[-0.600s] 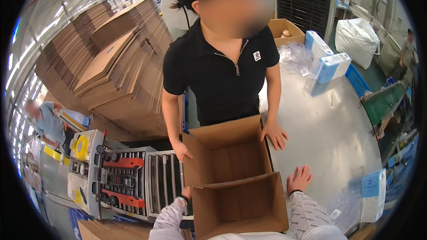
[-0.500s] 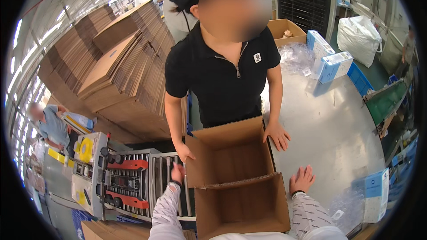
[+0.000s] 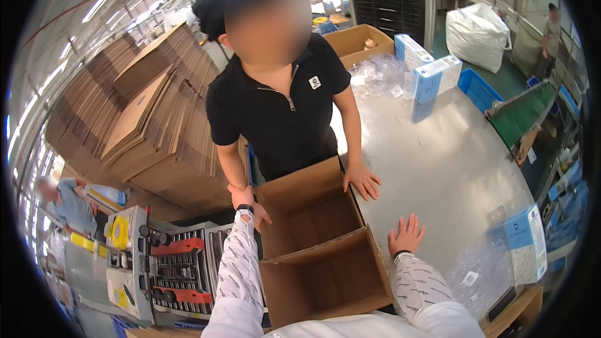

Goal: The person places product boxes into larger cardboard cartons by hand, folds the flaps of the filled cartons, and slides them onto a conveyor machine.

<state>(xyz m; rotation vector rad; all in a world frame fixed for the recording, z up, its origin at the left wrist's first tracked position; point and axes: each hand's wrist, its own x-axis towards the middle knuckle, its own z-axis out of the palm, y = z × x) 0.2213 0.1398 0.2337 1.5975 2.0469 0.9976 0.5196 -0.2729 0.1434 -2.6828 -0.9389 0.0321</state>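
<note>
here, an open cardboard box [image 3: 316, 247] at the near edge of the grey metal desk [image 3: 451, 156], flaps up, hollow inside. left hand [image 3: 250, 209] at the box's left wall, mostly hidden by a co-worker's hand [image 3: 258, 211], grip impossible to tell; right hand [image 3: 405, 235] flat on the desk just right of the box, fingers spread, gripping nothing. beyond, co-worker's other hand [image 3: 362, 180] on the far right corner, blue-and-white cartons [image 3: 435, 75] farther back.

Flattened cardboard sheets [image 3: 144, 119] are stacked far left. A roller machine [image 3: 159, 269] stands near left. On the steel tabletop [image 3: 438, 156], blue-and-white boxes [image 3: 432, 72] sit far right, beside a white sack [image 3: 479, 34].
</note>
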